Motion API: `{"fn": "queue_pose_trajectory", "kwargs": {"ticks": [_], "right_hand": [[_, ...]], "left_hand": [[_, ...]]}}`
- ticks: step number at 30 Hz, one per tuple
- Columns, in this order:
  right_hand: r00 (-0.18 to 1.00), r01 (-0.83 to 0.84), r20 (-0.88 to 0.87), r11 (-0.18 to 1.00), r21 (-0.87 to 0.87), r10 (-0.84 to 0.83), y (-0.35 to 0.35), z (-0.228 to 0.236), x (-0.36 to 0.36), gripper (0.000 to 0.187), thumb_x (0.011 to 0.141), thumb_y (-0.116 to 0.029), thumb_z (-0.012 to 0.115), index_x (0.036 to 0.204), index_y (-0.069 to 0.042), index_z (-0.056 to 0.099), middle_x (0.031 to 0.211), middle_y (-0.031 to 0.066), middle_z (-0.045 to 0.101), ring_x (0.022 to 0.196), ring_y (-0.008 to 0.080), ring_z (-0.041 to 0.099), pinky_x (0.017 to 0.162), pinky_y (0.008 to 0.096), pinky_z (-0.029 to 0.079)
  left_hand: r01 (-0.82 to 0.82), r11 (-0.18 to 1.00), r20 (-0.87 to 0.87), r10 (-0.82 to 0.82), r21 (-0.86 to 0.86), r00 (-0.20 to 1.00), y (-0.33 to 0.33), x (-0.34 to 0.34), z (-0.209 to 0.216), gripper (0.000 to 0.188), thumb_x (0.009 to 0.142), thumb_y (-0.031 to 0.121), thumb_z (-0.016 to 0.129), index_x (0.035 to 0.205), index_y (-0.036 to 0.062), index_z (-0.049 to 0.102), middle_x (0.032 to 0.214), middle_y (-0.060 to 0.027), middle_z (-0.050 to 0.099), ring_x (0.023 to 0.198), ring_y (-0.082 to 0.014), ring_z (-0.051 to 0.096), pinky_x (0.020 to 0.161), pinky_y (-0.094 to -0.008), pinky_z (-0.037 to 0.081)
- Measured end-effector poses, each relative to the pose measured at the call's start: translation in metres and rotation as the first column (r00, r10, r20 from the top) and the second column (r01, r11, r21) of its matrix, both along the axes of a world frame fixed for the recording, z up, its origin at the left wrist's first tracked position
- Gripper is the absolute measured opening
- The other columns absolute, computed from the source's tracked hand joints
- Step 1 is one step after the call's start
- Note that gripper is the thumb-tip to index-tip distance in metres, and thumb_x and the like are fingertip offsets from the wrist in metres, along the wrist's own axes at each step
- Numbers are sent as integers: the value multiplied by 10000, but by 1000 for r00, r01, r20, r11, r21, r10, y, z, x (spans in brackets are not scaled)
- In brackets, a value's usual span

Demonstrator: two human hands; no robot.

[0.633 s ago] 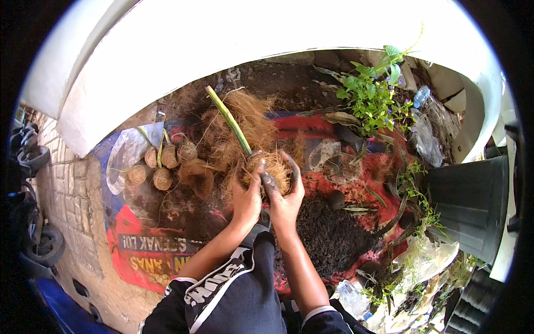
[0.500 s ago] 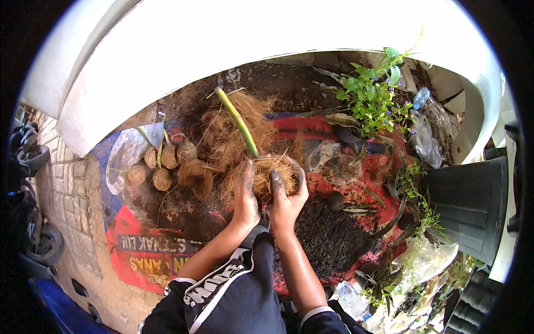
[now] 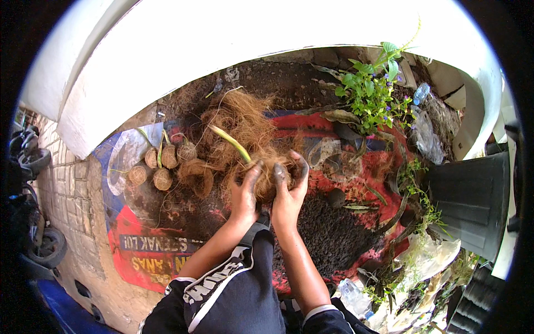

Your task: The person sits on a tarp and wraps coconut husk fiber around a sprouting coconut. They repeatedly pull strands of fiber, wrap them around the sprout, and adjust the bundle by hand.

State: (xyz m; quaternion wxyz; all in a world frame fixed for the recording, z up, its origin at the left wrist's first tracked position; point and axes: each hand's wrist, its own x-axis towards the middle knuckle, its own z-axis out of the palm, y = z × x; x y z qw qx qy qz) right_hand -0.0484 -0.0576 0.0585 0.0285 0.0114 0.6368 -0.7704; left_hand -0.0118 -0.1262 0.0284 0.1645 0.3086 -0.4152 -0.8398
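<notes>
Between my two hands is a ball of brown coconut fibre (image 3: 267,163), with a thick green plant cutting (image 3: 231,142) sticking out and leaning up to the left. My left hand (image 3: 245,192) wraps the near left side of the ball, fingers darkened with soil. On the right side, my right hand (image 3: 290,186) curls round it, thumb pressed on top. Just beyond lies a loose heap of coconut fibre (image 3: 239,114). To the left sit several string-wrapped fibre balls (image 3: 162,179), some with green shoots. A hollow clump of fibre (image 3: 197,177) lies nearer my left hand.
A red and blue printed sheet (image 3: 130,222) covers the ground. Dark soil (image 3: 334,239) is heaped on it at right. Beyond stand a leafy flowering plant (image 3: 370,89), a plastic bottle (image 3: 421,93) and a dark grey bin (image 3: 467,203). A white curved panel (image 3: 250,28) borders the far side.
The cutting has tilted further left and lower as the fibre ball turned in my hands. My right fingers have lifted and spread slightly around the ball.
</notes>
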Motion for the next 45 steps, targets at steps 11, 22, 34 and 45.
{"fn": "queue_pose_trajectory", "kwargs": {"ticks": [11,22,34,45], "right_hand": [[980,-67,-184,995,72,79,3,-8,-2,403,728,-12,664,1117,4,558,1115,142,575,1079,260,555,981,354,403],[976,-71,-167,931,359,139,-1,-16,-8,353,739,-181,755,998,14,613,1100,193,597,1069,334,573,953,394,430],[980,-107,-152,984,144,128,5,-16,-9,387,735,-90,680,1104,-14,592,1174,166,561,1142,287,526,986,385,411],[889,-62,-354,843,534,290,14,4,-4,297,702,-102,745,980,-32,669,1197,196,549,1135,373,530,963,428,445]], "left_hand": [[-105,980,9,105,172,994,0,-8,4,375,911,275,566,1178,11,578,1138,-95,621,1018,-182,602,905,-343,476],[-80,987,25,77,139,997,0,-4,5,339,935,252,572,1193,32,572,1095,-63,618,965,-155,600,857,-314,489],[-172,970,21,171,171,985,2,-8,15,379,923,262,599,1213,20,561,1092,-87,621,977,-173,600,837,-337,488],[-150,983,-32,154,103,988,0,-5,16,389,931,242,598,1236,17,512,1120,-85,603,996,-169,589,840,-321,498]]}}
